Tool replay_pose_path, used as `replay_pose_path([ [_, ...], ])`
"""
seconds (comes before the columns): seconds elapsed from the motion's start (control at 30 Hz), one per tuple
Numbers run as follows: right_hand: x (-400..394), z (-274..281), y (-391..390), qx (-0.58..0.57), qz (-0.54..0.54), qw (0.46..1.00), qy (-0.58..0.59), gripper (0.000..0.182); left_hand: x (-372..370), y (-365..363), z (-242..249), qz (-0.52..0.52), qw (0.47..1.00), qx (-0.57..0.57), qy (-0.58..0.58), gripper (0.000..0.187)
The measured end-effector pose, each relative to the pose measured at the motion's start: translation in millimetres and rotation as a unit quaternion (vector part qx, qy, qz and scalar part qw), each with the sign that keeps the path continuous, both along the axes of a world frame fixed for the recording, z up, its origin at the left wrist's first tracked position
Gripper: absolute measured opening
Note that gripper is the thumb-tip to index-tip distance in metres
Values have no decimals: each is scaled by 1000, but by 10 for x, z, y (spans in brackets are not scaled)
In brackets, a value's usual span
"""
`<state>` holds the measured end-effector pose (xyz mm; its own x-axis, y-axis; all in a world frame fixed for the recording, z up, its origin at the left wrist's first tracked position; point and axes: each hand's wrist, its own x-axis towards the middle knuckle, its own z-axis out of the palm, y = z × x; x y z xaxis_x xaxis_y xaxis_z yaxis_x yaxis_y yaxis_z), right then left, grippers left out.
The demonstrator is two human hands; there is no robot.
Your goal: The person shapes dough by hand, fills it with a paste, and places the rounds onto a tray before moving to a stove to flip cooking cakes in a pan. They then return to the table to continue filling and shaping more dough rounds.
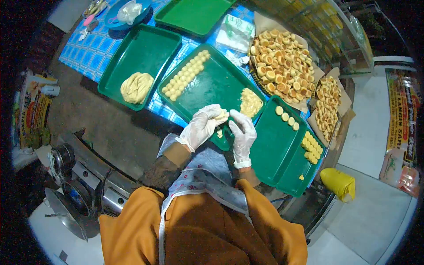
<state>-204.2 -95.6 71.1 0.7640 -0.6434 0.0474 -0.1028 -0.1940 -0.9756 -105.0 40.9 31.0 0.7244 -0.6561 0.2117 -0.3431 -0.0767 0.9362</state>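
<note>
In clear plastic gloves, both hands meet over the near edge of the middle green tray (221, 73). My left hand (199, 127) is closed around a piece of pale dough (221, 117). Just right of it is my right hand (243, 134), fingers curved and thumb apart from the index finger, tips close to the dough. Rows of small dough balls (186, 75) lie at that tray's left side. A heap of soft yellowish filling (251, 102) sits in its right corner. Small dough scraps (219, 133) show below my hands.
A left green tray (132, 48) bears a big dough lump (137, 88). The right green tray (274, 145) holds round pieces (287, 117) and yellow shaped pieces (312, 148). Baked pastries (282, 62) fill paper-lined baskets. A stove (95, 176) stands at left, a yellow bag (338, 184) at right.
</note>
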Motion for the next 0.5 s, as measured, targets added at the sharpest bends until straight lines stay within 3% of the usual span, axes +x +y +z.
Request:
replay_pose_path([
  [0.03, 45, 76, -11, 145, -6, 989, 8, 31, -22, -15, -46, -8, 999, -19, 33, 30],
  [0.07, 44, 41, -50, 107, 16, 994, 14, 31, -40, -42, -96, -17, 997, -39, 65, 34],
  [0.13, 17, -138, -139, 30, 61, 997, 28, 32, -56, -111, -169, -32, 939, -126, 320, 33],
  [0.2, 11, -254, -175, 74, 55, 996, 6, 29, -26, -138, 137, -24, 750, -225, 622, 30],
  [0.27, 29, -212, -183, 116, 62, 991, -15, 28, 30, -105, 216, -27, 775, -172, 608, 29],
  [0.5, 91, -80, -193, 74, 93, 993, 17, 22, 45, -194, 75, 55, 834, -98, 540, 32],
])
